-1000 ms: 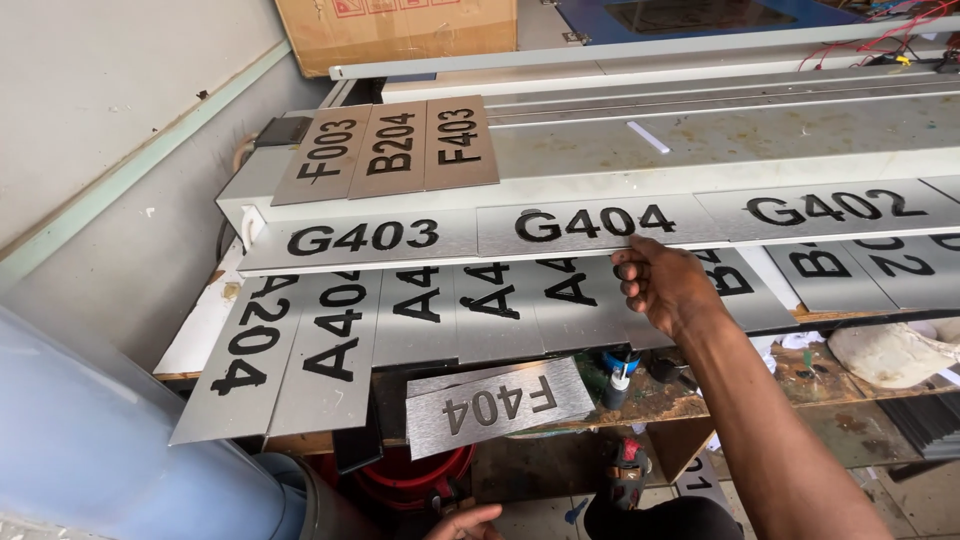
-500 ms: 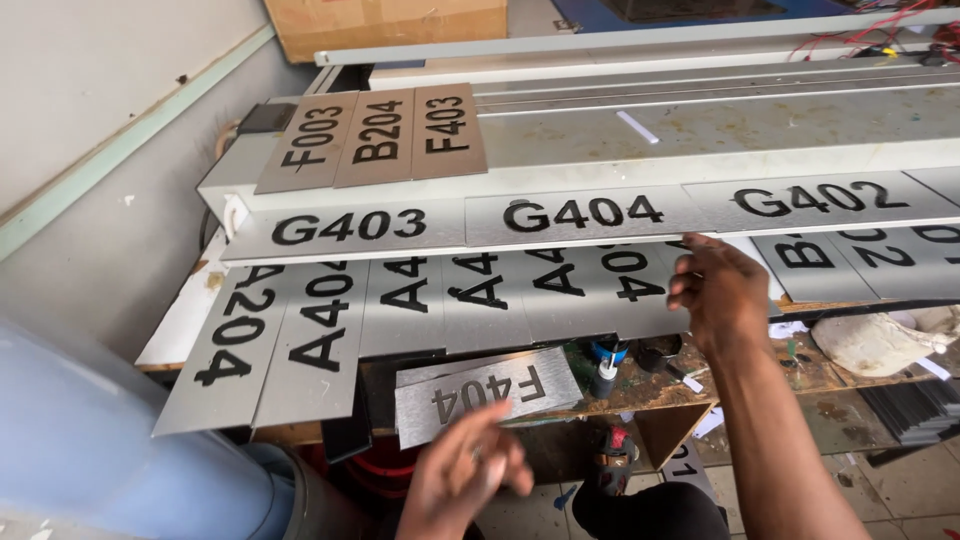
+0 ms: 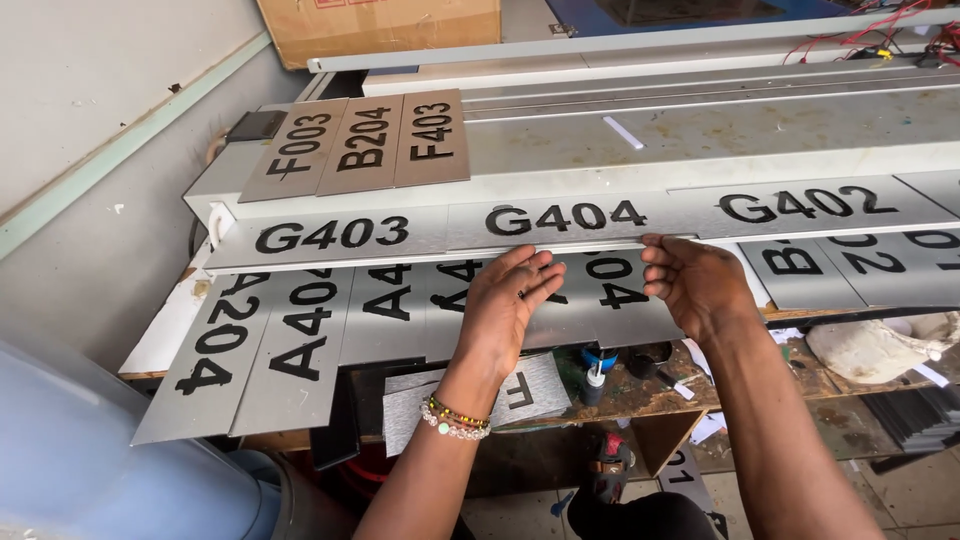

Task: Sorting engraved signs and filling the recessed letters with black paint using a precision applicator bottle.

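Observation:
My left hand [image 3: 505,305] lies flat, fingers together, on a silver sign plate [image 3: 610,310] with black characters in the lower row of plates. A beaded bracelet [image 3: 455,415] is on that wrist. My right hand [image 3: 695,285] is just right of it, its fingers curled over the top edge of the same plate. This plate lies right below the upper row of silver plates [image 3: 340,235]. More silver plates [image 3: 300,340] lie side by side to the left, overhanging the bench edge.
Three brown plates [image 3: 360,145] lie on the grey machine bed [image 3: 720,130]. A cardboard box [image 3: 380,25] stands behind. A blue barrel [image 3: 70,450] is at lower left. Below the bench are a loose grey plate [image 3: 535,385], a small bottle [image 3: 595,380] and a white cloth [image 3: 870,345].
My left hand rose from below the bench and now lies flat on the plate. My right hand shifted slightly and curled onto the plate's top edge. The view has moved closer.

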